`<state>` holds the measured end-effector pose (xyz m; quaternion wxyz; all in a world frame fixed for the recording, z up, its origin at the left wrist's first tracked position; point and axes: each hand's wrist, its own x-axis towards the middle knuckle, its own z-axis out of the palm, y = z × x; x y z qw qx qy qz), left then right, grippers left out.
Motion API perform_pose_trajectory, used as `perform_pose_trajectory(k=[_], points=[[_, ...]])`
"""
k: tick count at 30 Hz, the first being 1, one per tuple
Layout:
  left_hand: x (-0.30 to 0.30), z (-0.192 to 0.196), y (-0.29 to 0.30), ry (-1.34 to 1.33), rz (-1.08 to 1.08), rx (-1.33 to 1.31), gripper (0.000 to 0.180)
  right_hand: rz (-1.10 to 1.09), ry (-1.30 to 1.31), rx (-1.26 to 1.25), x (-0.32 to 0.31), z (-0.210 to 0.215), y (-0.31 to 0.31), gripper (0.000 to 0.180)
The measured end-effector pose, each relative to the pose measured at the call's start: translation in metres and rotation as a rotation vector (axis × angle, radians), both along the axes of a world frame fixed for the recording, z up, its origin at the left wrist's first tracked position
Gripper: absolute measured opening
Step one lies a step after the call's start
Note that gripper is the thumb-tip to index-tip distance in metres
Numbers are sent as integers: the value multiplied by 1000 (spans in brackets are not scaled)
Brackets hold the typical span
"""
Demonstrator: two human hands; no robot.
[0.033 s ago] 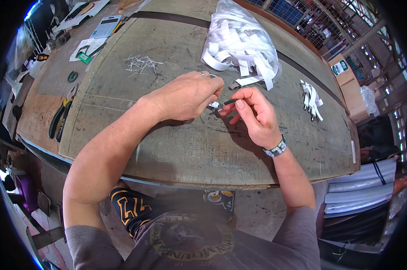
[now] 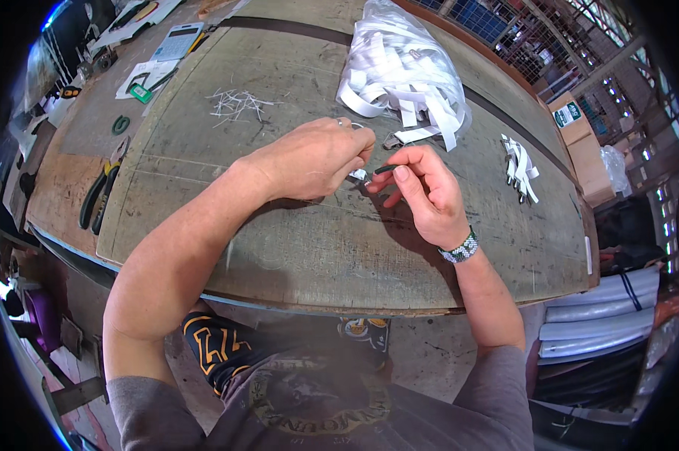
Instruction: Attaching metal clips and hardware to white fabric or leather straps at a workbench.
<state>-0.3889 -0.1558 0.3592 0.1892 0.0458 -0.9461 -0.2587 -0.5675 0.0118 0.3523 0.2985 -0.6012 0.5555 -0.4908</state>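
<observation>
My left hand (image 2: 309,159) is closed, knuckles up, over a white webbing strap; a short piece of the strap (image 2: 359,174) shows below the fingers, beside a small shiny bit. My right hand (image 2: 429,197) pinches a small dark slender tool (image 2: 387,169) between thumb and forefinger, its tip close to the strap end. Most of that tool lies behind my fingers, so its kind is unclear. Just beyond my hands, a metal clip (image 2: 392,140) on a white strap lies at the mouth of a clear plastic bag (image 2: 459,90) filled with white straps (image 2: 399,71).
White thread scraps (image 2: 238,107) are scattered at the far left of the board. Several straps with dark clips (image 2: 520,167) lie to the right. Pliers (image 2: 102,192), a green coil (image 2: 120,125) and a calculator (image 2: 180,41) rest on the left. Cardboard boxes (image 2: 580,143) stand beyond the right edge.
</observation>
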Motion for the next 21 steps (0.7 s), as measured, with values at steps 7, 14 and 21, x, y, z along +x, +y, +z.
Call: perform_pose_trajectory(k=[7,14,21], points=[[-3,1,-6,18,-21,-6,12,-87,228,-149,5,1,-7,15],[-4,-4,-5,46,-5,1,11,-159,294,-261,4,4,-4,13],[-5,-8,-8,87,-28,-1,11,-133,336,-145,2,-1,-8,11]])
